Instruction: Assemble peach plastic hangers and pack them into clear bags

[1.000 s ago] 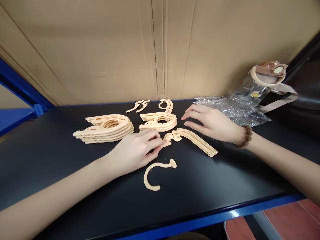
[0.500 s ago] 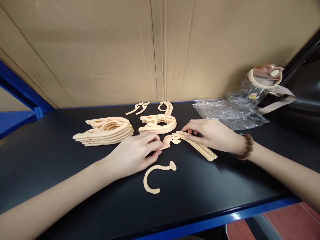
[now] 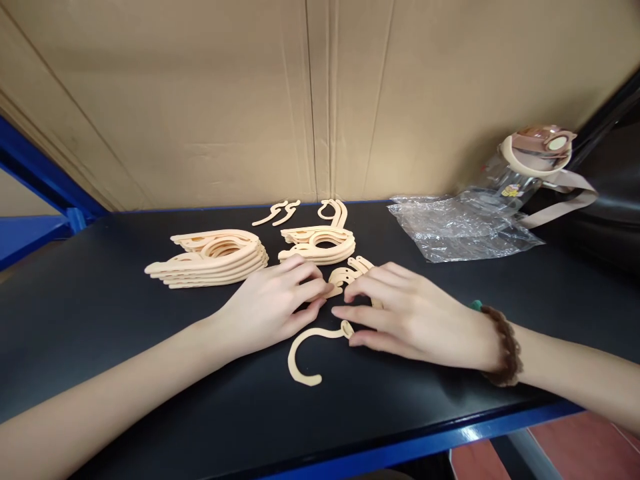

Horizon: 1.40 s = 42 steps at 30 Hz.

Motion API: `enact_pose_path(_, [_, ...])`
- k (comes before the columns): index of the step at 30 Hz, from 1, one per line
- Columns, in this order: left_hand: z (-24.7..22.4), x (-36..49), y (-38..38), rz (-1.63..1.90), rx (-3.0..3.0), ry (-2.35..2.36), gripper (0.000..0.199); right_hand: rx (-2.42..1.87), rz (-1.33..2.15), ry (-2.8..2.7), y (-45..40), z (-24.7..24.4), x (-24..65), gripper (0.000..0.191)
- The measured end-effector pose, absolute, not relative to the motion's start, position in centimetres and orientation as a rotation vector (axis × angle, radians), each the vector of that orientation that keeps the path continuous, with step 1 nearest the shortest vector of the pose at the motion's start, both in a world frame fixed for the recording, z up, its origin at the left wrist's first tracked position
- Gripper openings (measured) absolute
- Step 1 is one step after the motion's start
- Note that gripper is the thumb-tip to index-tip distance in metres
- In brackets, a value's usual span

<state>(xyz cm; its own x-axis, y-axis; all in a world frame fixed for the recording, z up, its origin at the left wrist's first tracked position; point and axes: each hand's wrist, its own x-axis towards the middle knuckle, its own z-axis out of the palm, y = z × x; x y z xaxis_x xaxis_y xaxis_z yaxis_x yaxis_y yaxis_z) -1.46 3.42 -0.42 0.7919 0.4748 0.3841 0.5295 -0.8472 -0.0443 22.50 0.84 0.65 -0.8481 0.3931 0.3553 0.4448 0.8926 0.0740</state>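
Observation:
My left hand (image 3: 277,297) pinches the near end of a cream folding-hanger arm (image 3: 336,291) on the table, its fingertips hiding part of it. My right hand (image 3: 405,310) is open over the table, fingers apart. Between its thumb and index finger lies the round end of a cream hanger hook (image 3: 304,343); whether they touch it I cannot tell. A second hanger arm (image 3: 363,264) sits partly hidden behind my right hand. Behind my left hand stand a larger stack of folded hangers (image 3: 215,263) and a smaller stack of folded hangers (image 3: 320,248).
Two short curved pieces (image 3: 286,213) and a few longer curved parts (image 3: 340,212) lie at the table's back edge. On the right are a crumpled clear plastic bag (image 3: 450,223) and a clear bottle with a strap (image 3: 520,173). A cardboard wall (image 3: 210,100) closes off the back.
My right hand has let go of the hanger arm and come nearer, down to the round end of the hook. My left hand stays in place on its piece.

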Motion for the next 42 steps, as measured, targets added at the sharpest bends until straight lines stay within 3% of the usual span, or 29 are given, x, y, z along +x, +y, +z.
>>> enact_pose_path(12, [-0.4, -1.4, 3.4, -0.634, -2.808, -0.772, 0.021, -0.522, -0.129, -2.694, 1.0, 0.7, 22.7, 0.021])
enact_pose_path(17, [-0.4, -1.4, 3.5, -0.62, -2.799, -0.761, 0.022, -0.722, 0.344, -2.487, 1.9, 0.6, 23.3, 0.011])
enact_pose_path(25, [-0.4, -1.3, 3.5, -0.623, -2.735, -0.78, 0.014, -0.908, 0.935, -1.932, 4.7, -0.5, 24.5, 0.016])
enact_pose_path(28, [-0.3, -1.3, 3.4, -0.602, -2.746, -0.672, 0.014, -0.931, 0.992, -1.846, 5.4, -0.8, 24.7, 0.016])
enact_pose_path(36, [-0.8, 0.0, 0.7, -0.427, -3.049, -0.43, 0.056, -0.876, 1.11, -1.824, 5.3, -1.6, 24.4, 0.018])
enact_pose_path(42, [0.1, 0.7, -0.1, -0.445, -3.171, -0.339, 0.043, -1.01, 0.945, -1.914, 5.4, -1.7, 24.9, 0.018])
